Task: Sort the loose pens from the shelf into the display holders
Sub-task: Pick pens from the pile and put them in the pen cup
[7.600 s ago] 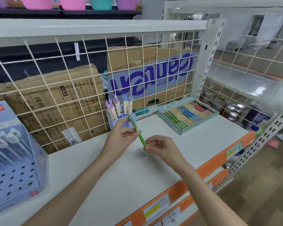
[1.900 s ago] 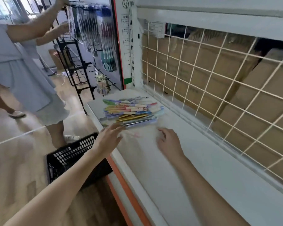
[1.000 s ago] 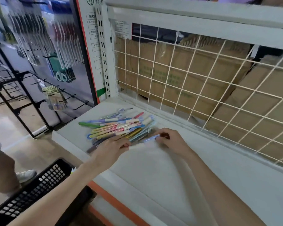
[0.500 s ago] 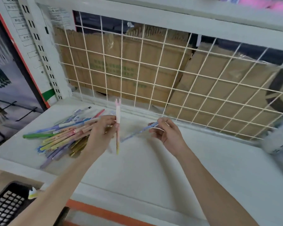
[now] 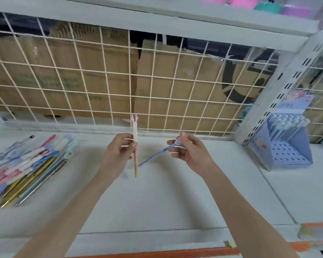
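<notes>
Upright pink pen (image 5: 135, 146), slanted blue pen (image 5: 158, 154), loose pens (image 5: 24, 168) piled left, blue holder (image 5: 285, 146) right.

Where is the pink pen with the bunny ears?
The pink pen with bunny ears stands upright in the left hand, mid-frame in the head view, over the white shelf, right of the pile of loose pens.

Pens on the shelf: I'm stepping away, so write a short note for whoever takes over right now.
Left hand pinches the pink rabbit-ear pen upright, off the shelf.
Right hand pinches the blue pen by its top end, slanted down to the left.
Pile of loose pens lies at the left of the white shelf.
Blue display holder stands at the right, already holding some pens.
Left to do: slot both held pens, then the pile.
</notes>
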A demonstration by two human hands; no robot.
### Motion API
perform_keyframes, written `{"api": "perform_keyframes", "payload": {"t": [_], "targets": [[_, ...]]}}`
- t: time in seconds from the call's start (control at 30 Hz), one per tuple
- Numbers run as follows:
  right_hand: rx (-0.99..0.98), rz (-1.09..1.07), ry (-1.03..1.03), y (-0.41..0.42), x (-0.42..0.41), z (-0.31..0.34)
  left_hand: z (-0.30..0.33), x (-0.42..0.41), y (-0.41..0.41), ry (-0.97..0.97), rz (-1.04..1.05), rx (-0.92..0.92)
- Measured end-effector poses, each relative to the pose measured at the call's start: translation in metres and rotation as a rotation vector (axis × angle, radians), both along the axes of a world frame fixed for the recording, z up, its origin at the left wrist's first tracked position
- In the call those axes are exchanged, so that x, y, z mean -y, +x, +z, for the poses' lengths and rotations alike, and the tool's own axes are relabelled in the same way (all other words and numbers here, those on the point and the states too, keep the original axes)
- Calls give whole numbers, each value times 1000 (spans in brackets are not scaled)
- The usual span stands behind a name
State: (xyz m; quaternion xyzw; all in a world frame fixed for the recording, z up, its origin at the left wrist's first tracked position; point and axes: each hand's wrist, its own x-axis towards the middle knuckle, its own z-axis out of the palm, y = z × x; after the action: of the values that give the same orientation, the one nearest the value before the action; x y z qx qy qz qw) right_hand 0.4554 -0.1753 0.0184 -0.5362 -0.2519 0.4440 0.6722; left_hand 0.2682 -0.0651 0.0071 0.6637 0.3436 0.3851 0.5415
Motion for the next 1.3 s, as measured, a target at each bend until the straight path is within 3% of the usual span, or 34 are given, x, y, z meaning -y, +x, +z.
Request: {"api": "perform_keyframes", "payload": {"t": [0.3,0.47,0.8,1.1,1.3], "targets": [[0,-33,119,81,56,-2,13,65,78,32,-19,-25],[144,-52,112,149,109,3,17,119,152,53,-39,-20],[381,-291,129,294,217,29,28,216,295,26,-146,7],[587,-464,60,340,212,36,27,226,335,32,-142,-33],[723,-440,15,349,198,26,26,214,349,43,-147,-18]]}}
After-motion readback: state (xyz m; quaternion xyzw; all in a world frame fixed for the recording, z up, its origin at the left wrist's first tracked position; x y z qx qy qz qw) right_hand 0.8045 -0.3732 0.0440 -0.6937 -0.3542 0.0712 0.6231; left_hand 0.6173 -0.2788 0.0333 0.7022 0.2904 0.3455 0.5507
